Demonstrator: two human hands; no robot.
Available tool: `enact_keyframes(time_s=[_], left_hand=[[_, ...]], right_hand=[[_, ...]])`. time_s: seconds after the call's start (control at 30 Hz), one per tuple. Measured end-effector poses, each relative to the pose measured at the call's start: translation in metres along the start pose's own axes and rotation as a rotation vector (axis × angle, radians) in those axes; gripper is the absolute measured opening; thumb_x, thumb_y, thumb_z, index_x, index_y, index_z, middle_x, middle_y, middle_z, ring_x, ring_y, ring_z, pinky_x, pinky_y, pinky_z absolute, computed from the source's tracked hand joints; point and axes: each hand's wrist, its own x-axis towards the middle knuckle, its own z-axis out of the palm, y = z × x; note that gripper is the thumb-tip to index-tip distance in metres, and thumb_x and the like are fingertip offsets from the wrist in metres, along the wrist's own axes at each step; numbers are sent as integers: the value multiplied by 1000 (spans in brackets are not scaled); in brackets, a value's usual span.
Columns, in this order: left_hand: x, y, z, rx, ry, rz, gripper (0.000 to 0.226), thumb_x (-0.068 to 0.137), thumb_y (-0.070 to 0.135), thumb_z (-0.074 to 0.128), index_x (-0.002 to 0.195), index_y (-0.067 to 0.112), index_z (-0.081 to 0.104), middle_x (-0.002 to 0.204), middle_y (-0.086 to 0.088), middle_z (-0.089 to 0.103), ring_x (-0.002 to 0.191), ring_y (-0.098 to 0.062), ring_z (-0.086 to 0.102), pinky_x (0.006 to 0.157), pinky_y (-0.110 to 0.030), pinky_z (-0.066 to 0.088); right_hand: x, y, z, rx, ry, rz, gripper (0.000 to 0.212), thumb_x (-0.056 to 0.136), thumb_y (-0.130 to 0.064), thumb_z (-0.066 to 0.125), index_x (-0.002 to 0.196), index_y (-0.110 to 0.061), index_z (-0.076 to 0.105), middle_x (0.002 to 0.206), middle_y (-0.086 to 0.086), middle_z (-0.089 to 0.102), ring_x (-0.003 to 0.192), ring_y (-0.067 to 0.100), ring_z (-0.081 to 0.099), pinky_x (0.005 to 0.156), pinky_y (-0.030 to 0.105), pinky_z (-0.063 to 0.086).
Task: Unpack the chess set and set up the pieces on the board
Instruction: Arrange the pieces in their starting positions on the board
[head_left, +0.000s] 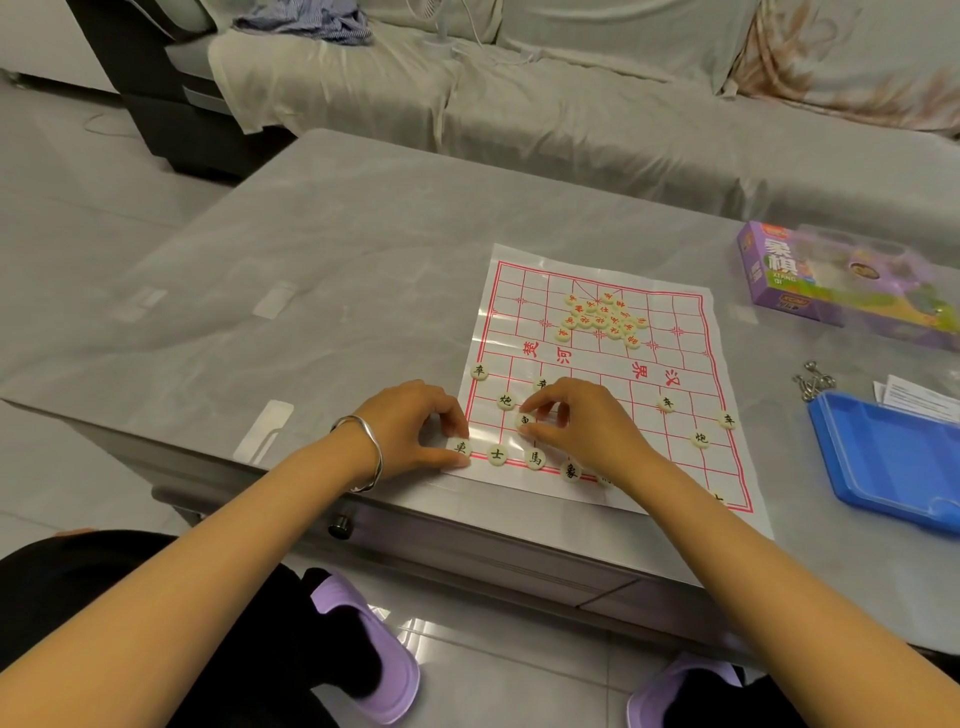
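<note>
— Where is the board, and how close to the edge?

— The xiangqi sheet (597, 366) lies flat on the grey bench (311, 249), right of the middle. Its near edge runs just inside the bench's near edge. Bare grey top shows to its left and beyond its far edge.

— And on the right?

— Tighter. A blue tray (893, 457) sits near the sheet's near-right side, with a bunch of metal rings (813, 382) just beyond it. A purple xiangqi box (810, 280) stands off the far-right corner.

— The pieces?

— The red-lettered pile (600, 314) is heaped on the sheet's far half. Black-lettered ones are spread over the near half: a 士 piece (497, 454), a 馬 piece (535, 458) and a 象 piece (571, 471) in the nearest row, and a 炮 piece (505, 400) further in.

— The hands?

— The left grip (415, 426), a silver bangle (363, 447) on its wrist, pinches the corner piece (460, 446) between thumb and forefinger at the sheet's near-left corner. The right grip (582, 426) reaches leftward over the near half, thumb and forefinger curled around the held piece (524, 420), just right of the 炮. The two grips are close together but apart.
</note>
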Motion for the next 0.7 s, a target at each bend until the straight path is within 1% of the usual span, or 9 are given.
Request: enact_keyframes(time_s=[0.1, 0.17, 0.23, 0.3, 0.4, 0.5, 0.6, 0.7], left_hand=[[1, 2, -4, 25, -1, 7, 31, 74, 47, 69, 100, 32, 62, 91, 15, 57, 87, -8, 50, 73, -19, 44], [3, 5, -9, 17, 28, -4, 33, 76, 48, 66, 103, 30, 62, 92, 14, 56, 87, -9, 49, 74, -21, 44], [6, 9, -13, -4, 83, -1, 34, 78, 47, 65, 105, 28, 61, 94, 13, 56, 87, -9, 48, 73, -21, 42], [10, 16, -16, -18, 104, 23, 33, 78, 45, 66, 106, 29, 61, 98, 11, 58, 87, -9, 48, 73, -21, 41], [13, 24, -17, -7, 3, 33, 34, 74, 42, 71, 105, 29, 62, 103, 10, 59, 91, -10, 49, 78, -24, 45], [13, 22, -18, 58, -96, -3, 37, 72, 42, 74, 104, 31, 62, 102, 14, 56, 94, -9, 49, 80, -23, 44], [14, 16, -18, 76, -110, -21, 34, 71, 43, 74, 100, 33, 63, 101, 16, 55, 93, -9, 49, 80, -24, 45], [13, 13, -14, 58, -127, -25, 29, 72, 40, 74, 99, 31, 66, 101, 14, 56, 94, -10, 50, 83, -26, 47]], right_hand=[[-1, -1, -2, -3, 11, -13, 26, 84, -31, 66, 109, -22, 68, 112, -4, 63, 87, 7, 50, 77, 21, 43], [-4, -2, -9, 33, 36, -20, 25, 84, -31, 67, 107, -22, 67, 104, -4, 64, 83, 10, 53, 73, 20, 45], [-10, 1, -21, 87, 74, -28, 24, 83, -31, 67, 105, -23, 67, 96, -7, 63, 81, 11, 55, 69, 18, 45], [-18, 11, -35, 115, 109, -29, 22, 81, -32, 68, 103, -26, 67, 92, -11, 61, 79, 8, 55, 66, 14, 44], [-34, 31, -52, 138, 133, 7, 20, 81, -31, 69, 101, -29, 66, 90, -12, 61, 77, 5, 53, 63, 11, 39], [-46, 48, -59, 155, 140, 43, 20, 80, -30, 69, 99, -29, 65, 88, -13, 61, 77, 6, 53, 63, 11, 38], [-52, 57, -57, 179, 152, 63, 19, 80, -29, 70, 99, -28, 65, 88, -12, 61, 77, 8, 54, 63, 12, 39], [-53, 57, -50, 199, 146, 59, 19, 80, -29, 70, 98, -29, 65, 87, -14, 61, 76, 6, 54, 64, 10, 38]])
